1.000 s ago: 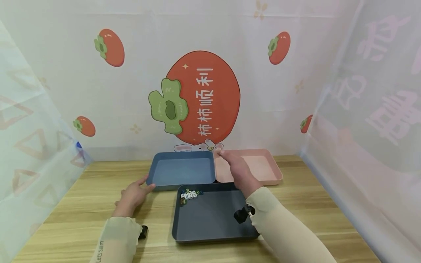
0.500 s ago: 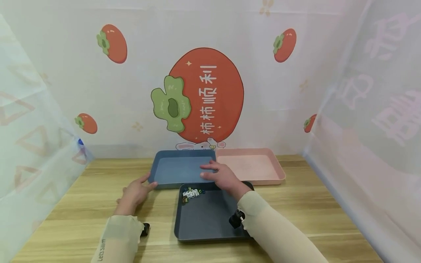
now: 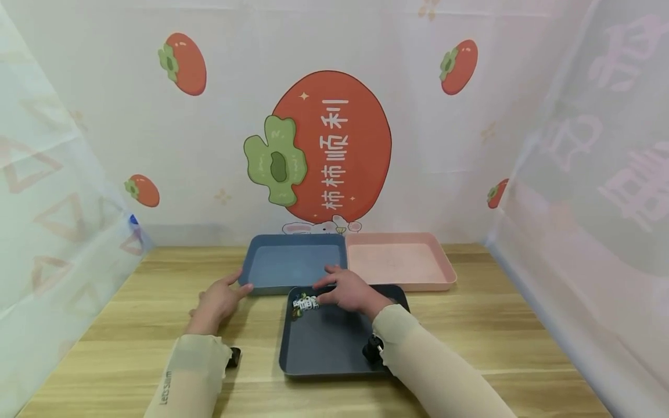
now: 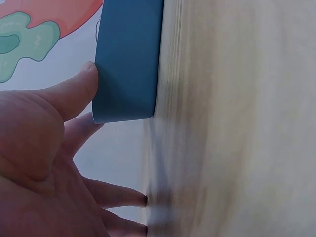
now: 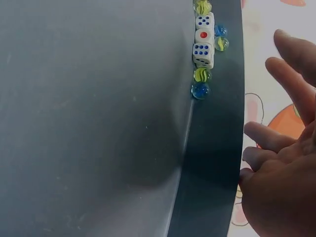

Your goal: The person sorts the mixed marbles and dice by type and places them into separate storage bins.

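Note:
In the head view, my left hand (image 3: 219,302) touches the near left corner of a blue tray (image 3: 295,289) with spread thumb and forefinger. The left wrist view shows the thumb tip at the tray's rim and two other fingertips down on the wooden table. My right hand (image 3: 349,290) hovers over the far side of a dark grey tray (image 3: 334,348), its fingers loosely spread and holding nothing. White dice (image 5: 203,49) and glass marbles (image 5: 201,90) lie clustered in that tray's far left corner, just left of the right fingertips.
A pink tray (image 3: 402,284) stands against the blue tray's right side at the back of the wooden table (image 3: 496,348). The dark tray sits in front of both. Printed cloth (image 3: 225,116) hangs behind and at both sides.
My right hand has come left and down, from over the pink tray to above the dark tray near the dice and marbles. The left hand stays at the blue tray's corner.

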A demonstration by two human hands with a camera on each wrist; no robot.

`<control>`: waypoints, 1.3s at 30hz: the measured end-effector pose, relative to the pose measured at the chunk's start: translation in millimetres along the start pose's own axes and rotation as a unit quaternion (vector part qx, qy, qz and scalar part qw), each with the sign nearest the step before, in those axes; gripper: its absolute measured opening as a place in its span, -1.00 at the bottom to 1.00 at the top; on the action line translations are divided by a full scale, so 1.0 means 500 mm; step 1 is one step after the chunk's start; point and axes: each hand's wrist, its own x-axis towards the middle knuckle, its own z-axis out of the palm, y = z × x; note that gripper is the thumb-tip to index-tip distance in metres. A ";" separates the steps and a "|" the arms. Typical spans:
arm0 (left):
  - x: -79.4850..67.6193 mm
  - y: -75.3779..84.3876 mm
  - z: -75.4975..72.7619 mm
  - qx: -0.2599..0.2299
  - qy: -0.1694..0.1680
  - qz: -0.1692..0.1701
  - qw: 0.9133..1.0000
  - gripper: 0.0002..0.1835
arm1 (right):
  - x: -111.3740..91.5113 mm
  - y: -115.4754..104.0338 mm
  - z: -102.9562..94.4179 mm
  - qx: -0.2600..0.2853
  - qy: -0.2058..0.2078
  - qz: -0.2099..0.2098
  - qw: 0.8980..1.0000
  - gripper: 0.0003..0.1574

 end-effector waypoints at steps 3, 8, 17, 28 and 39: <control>0.001 0.002 0.001 -0.004 0.001 0.000 1.000 -0.16 | -0.001 -0.002 0.003 -0.024 0.001 0.000 1.000 -0.69; -0.002 0.004 -0.002 -0.006 0.004 0.004 1.000 -0.17 | 0.003 -0.003 0.012 -0.067 -0.008 -0.007 0.998 -0.73; 0.000 0.008 -0.006 -0.007 0.000 0.005 1.000 -0.18 | 0.012 -0.002 0.025 -0.140 -0.013 -0.010 0.990 -0.77; -0.005 0.010 -0.006 -0.007 0.001 0.005 1.000 -0.16 | 0.011 -0.005 0.037 -0.175 0.001 -0.017 0.984 -0.80; -0.005 0.008 -0.005 -0.011 -0.002 -0.001 1.000 -0.17 | 0.012 -0.007 0.046 -0.219 0.016 -0.019 0.975 -0.86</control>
